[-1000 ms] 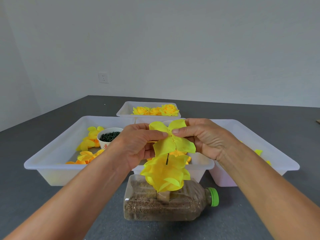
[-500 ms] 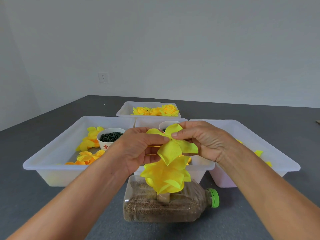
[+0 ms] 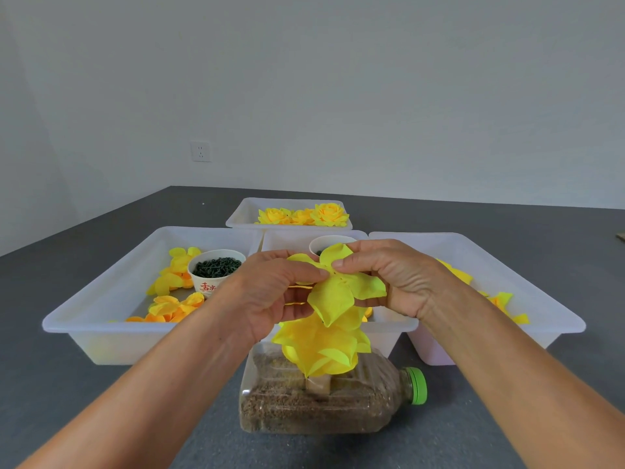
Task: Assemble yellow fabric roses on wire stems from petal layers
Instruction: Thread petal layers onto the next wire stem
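A yellow fabric petal layer (image 3: 334, 292) is pinched between my left hand (image 3: 270, 296) and my right hand (image 3: 389, 279), thumbs meeting near its centre hole. Just below it sits a stack of yellow petal layers (image 3: 321, 346) on a stem that rises from a sand-filled plastic bottle (image 3: 324, 397) lying on its side. The wire stem itself is hidden by the petals. My left hand also seems to hold more thin yellow layers behind the top one.
Left white tray (image 3: 101, 319) holds loose yellow and orange petals (image 3: 172, 282) and a paper cup of dark green pieces (image 3: 216, 269). A back tray (image 3: 243, 214) holds finished yellow roses (image 3: 304, 216). Middle tray (image 3: 389, 328) has another cup (image 3: 324, 243); right tray (image 3: 541, 299) has petals.
The petal layer has tipped from upright toward flat and come down close onto the stack on the stem. Both hands shifted slightly down with it.
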